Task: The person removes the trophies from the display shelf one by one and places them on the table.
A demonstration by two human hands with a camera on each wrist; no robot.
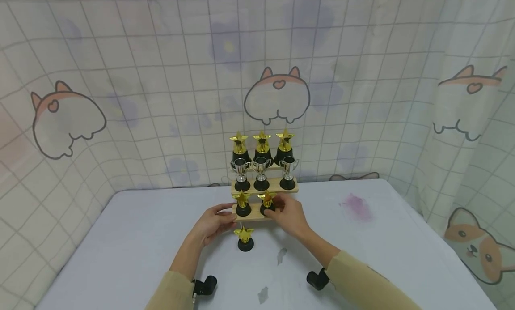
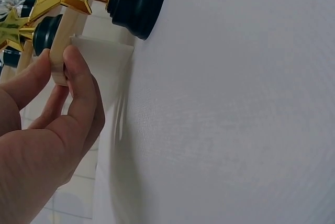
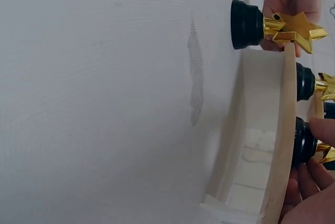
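On the lowest wooden shelf [image 1: 255,214] of a tiered rack stand two gold star trophies with black bases. My left hand [image 1: 214,223] pinches the left end of that shelf between thumb and fingers, beside the left star trophy [image 1: 243,204]. With thumb and fingers, my right hand [image 1: 291,216] holds the black base of the other star trophy [image 3: 303,141] on the same board. A third star trophy [image 1: 245,239] stands upright on the table in front of the rack, close to the left hand but untouched.
The middle shelf [image 1: 272,185] carries three silver cups, and three gold star trophies [image 1: 262,146] stand on the top tier. A white table [image 1: 153,238] lies under everything, with a patterned curtain [image 1: 181,99] behind. Black devices [image 1: 206,285] sit at both wrists.
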